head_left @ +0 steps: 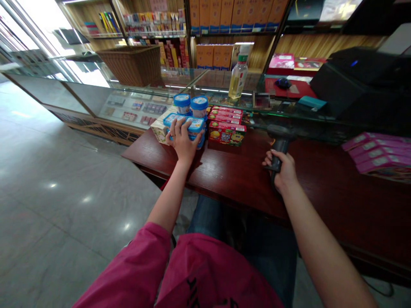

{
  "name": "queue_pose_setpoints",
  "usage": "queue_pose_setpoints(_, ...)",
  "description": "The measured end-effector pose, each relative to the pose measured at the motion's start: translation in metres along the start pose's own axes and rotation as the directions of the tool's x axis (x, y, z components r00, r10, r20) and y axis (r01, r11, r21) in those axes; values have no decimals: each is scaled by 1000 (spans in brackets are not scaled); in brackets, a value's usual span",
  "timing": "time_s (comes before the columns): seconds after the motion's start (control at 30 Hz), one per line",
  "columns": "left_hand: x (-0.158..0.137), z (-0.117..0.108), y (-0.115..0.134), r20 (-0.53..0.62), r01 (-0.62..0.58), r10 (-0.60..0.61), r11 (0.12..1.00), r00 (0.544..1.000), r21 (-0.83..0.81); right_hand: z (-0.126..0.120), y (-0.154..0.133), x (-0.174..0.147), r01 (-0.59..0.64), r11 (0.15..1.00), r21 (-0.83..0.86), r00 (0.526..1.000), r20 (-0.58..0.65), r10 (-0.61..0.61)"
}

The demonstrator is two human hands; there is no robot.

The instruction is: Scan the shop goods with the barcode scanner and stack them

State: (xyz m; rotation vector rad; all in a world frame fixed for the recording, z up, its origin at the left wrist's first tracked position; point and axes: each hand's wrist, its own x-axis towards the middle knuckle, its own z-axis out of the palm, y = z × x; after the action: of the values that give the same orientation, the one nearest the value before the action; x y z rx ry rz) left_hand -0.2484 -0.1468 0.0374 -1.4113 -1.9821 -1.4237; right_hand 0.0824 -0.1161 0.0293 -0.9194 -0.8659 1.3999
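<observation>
One scanner [278, 145] in the right grip [285, 170], wrapped tight, above the tabletop [231, 167]. Left grip [183, 142] spread across the top of the blue tub [195, 124] at the tabletop's left end, can't tell if clamped. Two round tubs [199, 104] just behind it, red boxes [227, 133] just right, bottle [238, 79] farther back, pink boxes [379, 154] far right.

At the frame's centre, tubs [196, 124] sit left of boxes [227, 133] on the desk [231, 171], a scanner [280, 149] is between these and packs [382, 154] at far right, and behind, a display case [218, 78] bears a bottle [238, 79] and, upper left, a basket [133, 65].
</observation>
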Motion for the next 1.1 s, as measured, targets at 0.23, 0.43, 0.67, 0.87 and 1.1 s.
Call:
queue_pose_setpoints(0.23,5,-5,-2,66,12,-12,1000,998,0,-5,0,3,-14,1000,20,1000,5,14)
queue_pose_setpoints(0.43,-10,-3,19,80,-121,125,991,989,-49,-37,-17,8,104,994,-37,991,-80,-107)
queue_pose_setpoints(0.67,-69,60,124,240,-458,565,803,789,-383,-115,-57,0,373,898,-233,841,-324,-434)
queue_pose_setpoints(0.87,-120,125,248,450,-409,715,685,535,-603,-200,-88,-27,449,839,-307,695,-470,-544)
queue_pose_setpoints(1.1,-180,220,375,602,43,589,694,540,-718,-261,-79,-39,440,853,-280,543,-673,-502)
